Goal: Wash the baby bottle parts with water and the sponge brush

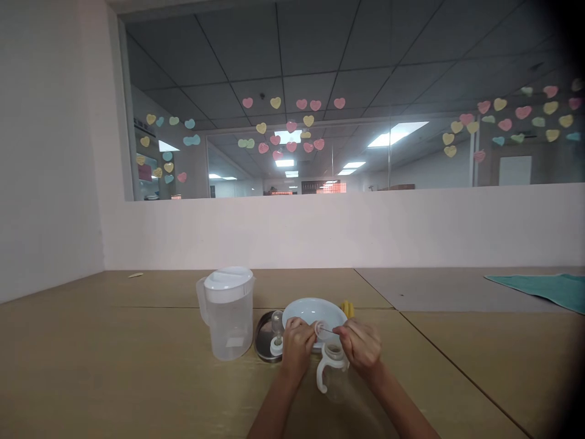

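My left hand (297,346) is closed around a small clear and white round piece (322,330), which looks like a baby bottle part. My right hand (362,345) pinches a thin dark rod (329,331), its tip at the opening of that piece. Whether the rod ends in a brush is too small to tell. Just below the hands stands an uncapped clear baby bottle (337,381) with a white handle (322,369). Behind them lies a white oval basin (315,303). A round metal tray (261,341) beside my left hand holds a bottle teat with a white collar (276,346).
A clear lidded pitcher (231,323) stands left of the tray. Something yellow (348,309) sits behind my right hand. A green cloth (543,288) lies at the far right of the wooden table (150,378). A wall (320,231) with a window closes off the back.
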### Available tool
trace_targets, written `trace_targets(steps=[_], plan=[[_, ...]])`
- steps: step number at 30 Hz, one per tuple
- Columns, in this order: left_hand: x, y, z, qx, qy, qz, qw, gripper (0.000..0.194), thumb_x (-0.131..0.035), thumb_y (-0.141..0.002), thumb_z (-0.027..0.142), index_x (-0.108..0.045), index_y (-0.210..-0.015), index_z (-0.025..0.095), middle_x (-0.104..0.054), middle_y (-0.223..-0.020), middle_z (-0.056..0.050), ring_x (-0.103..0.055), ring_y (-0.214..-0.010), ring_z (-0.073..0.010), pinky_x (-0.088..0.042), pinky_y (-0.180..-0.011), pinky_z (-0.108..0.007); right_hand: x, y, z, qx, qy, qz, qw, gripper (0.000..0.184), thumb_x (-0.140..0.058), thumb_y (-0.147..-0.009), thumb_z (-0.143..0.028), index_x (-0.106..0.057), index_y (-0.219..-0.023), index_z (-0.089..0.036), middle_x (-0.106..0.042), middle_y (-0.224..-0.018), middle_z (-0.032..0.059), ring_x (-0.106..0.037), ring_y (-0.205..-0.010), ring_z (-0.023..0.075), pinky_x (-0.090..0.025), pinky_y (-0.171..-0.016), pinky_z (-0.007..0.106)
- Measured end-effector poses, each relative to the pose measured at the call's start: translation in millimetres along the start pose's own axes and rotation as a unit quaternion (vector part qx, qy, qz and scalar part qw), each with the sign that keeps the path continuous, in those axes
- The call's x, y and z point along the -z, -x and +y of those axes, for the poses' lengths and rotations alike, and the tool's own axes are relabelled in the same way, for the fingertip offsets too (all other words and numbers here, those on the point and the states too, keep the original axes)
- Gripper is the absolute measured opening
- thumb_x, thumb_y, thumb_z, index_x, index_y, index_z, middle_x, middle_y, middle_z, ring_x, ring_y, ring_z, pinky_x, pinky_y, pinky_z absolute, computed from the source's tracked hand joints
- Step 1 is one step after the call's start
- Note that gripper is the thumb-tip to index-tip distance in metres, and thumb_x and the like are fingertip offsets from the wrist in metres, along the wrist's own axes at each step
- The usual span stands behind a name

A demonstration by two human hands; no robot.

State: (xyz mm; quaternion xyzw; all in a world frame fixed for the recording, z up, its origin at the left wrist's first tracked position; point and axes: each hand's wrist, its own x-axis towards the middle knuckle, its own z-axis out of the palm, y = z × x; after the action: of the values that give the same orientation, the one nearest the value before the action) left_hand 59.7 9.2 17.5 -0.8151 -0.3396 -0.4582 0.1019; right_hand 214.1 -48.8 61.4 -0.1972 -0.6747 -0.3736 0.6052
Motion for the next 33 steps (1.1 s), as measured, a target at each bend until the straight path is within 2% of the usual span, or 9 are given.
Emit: trace_targets(steps=[4, 9, 12, 16, 20, 25, 30, 33], plan=[[-1.8, 0.1, -0.1, 0.002, 0.004, 0.002, 1.000, 0.029, -0.045, -0.091, 0.019, -0.063, -0.069, 0.021, -0.060, -0.060, 0.001, -0.050, -0.066, -0.0145, -0.033, -0.072, -0.030, 0.8, -0.9, -0.8, -0.003, 0.002, 0.023, 1.000, 0.027, -0.043, -0.089, -0.007, -0.055, -0.067, -0.017, -0.054, -0.054, 0.0008, -0.050, -0.052, 0.0116, -0.036, -0.053, 0.024], [0.1, 1.9, -0.6, -0.007, -0.007, 0.005, 1.000, 0.030, -0.041, -0.093, 0.019, -0.065, -0.074, 0.021, -0.057, -0.057, 0.001, -0.050, -0.065, -0.0149, -0.035, -0.070, -0.030, 5.6, -5.7, -2.9, 0.010, 0.006, -0.013, 1.000, 0.027, -0.042, -0.089, -0.010, -0.054, -0.067, -0.019, -0.054, -0.053, 0.0007, -0.052, -0.051, 0.0123, -0.036, -0.051, 0.025], [1.4, 4.6, -0.8, -0.021, -0.029, 0.025, 0.999, 0.026, -0.042, -0.093, 0.022, -0.067, -0.088, 0.021, -0.059, -0.067, -0.001, -0.050, -0.067, -0.0154, -0.036, -0.067, -0.029, 5.7, -3.4, -1.7, -0.024, 0.008, -0.005, 1.000, 0.028, -0.041, -0.090, -0.010, -0.054, -0.067, -0.020, -0.055, -0.053, 0.0003, -0.053, -0.050, 0.0118, -0.035, -0.050, 0.025], [2.8, 6.2, 0.7, 0.011, -0.036, 0.055, 0.998, 0.025, -0.043, -0.093, 0.024, -0.068, -0.094, 0.022, -0.059, -0.083, -0.004, -0.050, -0.076, -0.0156, -0.038, -0.069, -0.028, 0.4, 4.7, 0.9, -0.076, -0.011, 0.008, 0.997, 0.029, -0.040, -0.090, -0.008, -0.056, -0.069, -0.020, -0.058, -0.053, -0.0005, -0.051, -0.048, 0.0101, -0.036, -0.051, 0.024], [3.5, 4.1, 4.8, 0.019, 0.001, 0.058, 0.998, 0.023, -0.045, -0.092, 0.021, -0.068, -0.094, 0.023, -0.062, -0.092, -0.003, -0.052, -0.085, -0.0160, -0.041, -0.077, -0.029, -3.5, 10.6, 2.0, -0.077, -0.014, -0.021, 0.997, 0.031, -0.040, -0.092, -0.015, -0.058, -0.067, -0.020, -0.057, -0.053, 0.0002, -0.052, -0.050, 0.0106, -0.038, -0.051, 0.024], [4.7, 0.8, 13.0, 0.020, 0.016, 0.062, 0.998, 0.021, -0.048, -0.091, 0.022, -0.069, -0.090, 0.023, -0.065, -0.089, -0.003, -0.054, -0.085, -0.0166, -0.041, -0.076, -0.030, -5.4, 11.9, 8.2, -0.093, -0.011, -0.038, 0.995, 0.035, -0.040, -0.094, -0.018, -0.057, -0.063, -0.020, -0.056, -0.053, -0.0001, -0.052, -0.050, 0.0101, -0.038, -0.054, 0.024], [5.0, -3.7, 21.5, 0.038, 0.021, 0.066, 0.997, 0.023, -0.048, -0.092, 0.025, -0.070, -0.088, 0.023, -0.064, -0.084, -0.003, -0.053, -0.082, -0.0163, -0.041, -0.075, -0.031, -14.9, 13.4, 14.1, -0.106, -0.003, -0.123, 0.987, 0.040, -0.040, -0.095, -0.020, -0.053, -0.057, -0.018, -0.051, -0.050, -0.0015, -0.048, -0.046, 0.0084, -0.034, -0.052, 0.022], [3.1, -5.6, 19.9, 0.037, 0.014, 0.047, 0.998, 0.021, -0.050, -0.090, 0.023, -0.071, -0.088, 0.023, -0.065, -0.084, -0.003, -0.053, -0.082, -0.0169, -0.041, -0.074, -0.031, -19.6, 14.3, 14.0, -0.136, -0.001, -0.149, 0.979, 0.041, -0.035, -0.097, -0.021, -0.055, -0.061, -0.017, -0.054, -0.052, -0.0009, -0.052, -0.048, 0.0083, -0.034, -0.052, 0.021]])
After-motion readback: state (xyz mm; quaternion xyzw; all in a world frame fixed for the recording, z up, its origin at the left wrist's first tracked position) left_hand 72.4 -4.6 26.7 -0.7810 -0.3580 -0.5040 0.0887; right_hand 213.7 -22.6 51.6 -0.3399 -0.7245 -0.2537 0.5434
